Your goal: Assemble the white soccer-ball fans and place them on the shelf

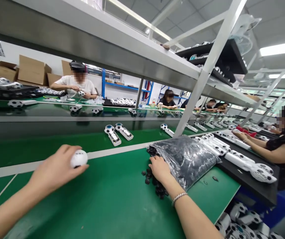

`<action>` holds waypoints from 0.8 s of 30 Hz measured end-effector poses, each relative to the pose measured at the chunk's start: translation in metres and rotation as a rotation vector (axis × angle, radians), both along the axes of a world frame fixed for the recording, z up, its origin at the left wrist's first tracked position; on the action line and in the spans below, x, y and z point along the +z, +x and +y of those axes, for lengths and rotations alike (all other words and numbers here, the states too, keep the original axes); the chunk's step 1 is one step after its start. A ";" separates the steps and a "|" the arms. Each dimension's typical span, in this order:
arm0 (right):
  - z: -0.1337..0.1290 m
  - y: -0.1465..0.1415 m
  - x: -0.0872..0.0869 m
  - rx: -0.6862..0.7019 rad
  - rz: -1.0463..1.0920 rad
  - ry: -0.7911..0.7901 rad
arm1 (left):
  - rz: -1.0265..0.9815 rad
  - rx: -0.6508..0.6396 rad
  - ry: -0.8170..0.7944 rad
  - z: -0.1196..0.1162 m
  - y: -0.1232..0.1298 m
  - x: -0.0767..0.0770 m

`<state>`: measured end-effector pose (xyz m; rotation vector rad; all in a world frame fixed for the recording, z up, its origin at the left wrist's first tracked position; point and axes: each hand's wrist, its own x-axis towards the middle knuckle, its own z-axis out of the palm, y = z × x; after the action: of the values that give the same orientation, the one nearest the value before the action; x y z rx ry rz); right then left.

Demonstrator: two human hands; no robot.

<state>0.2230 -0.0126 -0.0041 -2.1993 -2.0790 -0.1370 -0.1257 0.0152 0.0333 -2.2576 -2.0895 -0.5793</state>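
- Green assembly-line bench (122, 202) beneath a steel shelf (107, 43), with your hands at its near side
- Your left hand (55, 169) is closed around a white ball with black patches (79, 158), fingers curled over it, near the bench's white stripe
- Your right hand (159, 169) rests on small black pieces (154, 186) spilling from a clear plastic bag (184, 162), fingers close together; you can't tell whether they pinch a piece
- Silver chain bracelet (179, 198) on your right wrist
- White handles with football-patterned heads (112, 134) lie on the belt just beyond the bag
- To your right, a co-worker's hand (242, 135) reaches over a black tray (247, 184) holding white moulded parts (250, 162)
- Across the line, a person in a white T-shirt (74, 83) works near cardboard boxes (30, 70); no printing is legible anywhere
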 end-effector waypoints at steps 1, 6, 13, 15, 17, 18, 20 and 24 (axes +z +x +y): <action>0.001 0.000 0.000 0.011 -0.003 -0.003 | 0.020 -0.061 -0.052 -0.015 0.013 -0.001; -0.002 0.000 0.003 0.047 -0.004 -0.009 | -0.048 -0.499 -0.441 -0.060 0.055 0.001; -0.014 0.008 0.015 -0.079 -0.027 0.008 | 0.174 -0.740 -0.278 -0.032 0.073 0.016; -0.015 0.008 0.017 -0.086 -0.026 -0.010 | 0.124 -0.714 -0.330 -0.025 0.084 0.010; -0.013 0.008 0.017 -0.076 -0.017 -0.023 | 0.080 -0.604 -0.345 -0.023 0.098 0.001; -0.012 0.008 0.016 -0.063 -0.007 -0.030 | 0.069 -0.549 -0.338 -0.023 0.105 -0.004; -0.010 0.008 0.013 -0.022 0.019 -0.043 | 0.053 -0.474 -0.305 -0.023 0.118 -0.011; -0.009 0.004 0.009 0.122 0.101 -0.045 | 0.010 -0.418 -0.285 -0.018 0.131 -0.019</action>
<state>0.2274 -0.0213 0.0050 -2.0506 -2.1730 0.0304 0.0054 -0.0032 0.0147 -2.8775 -1.7972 -0.2830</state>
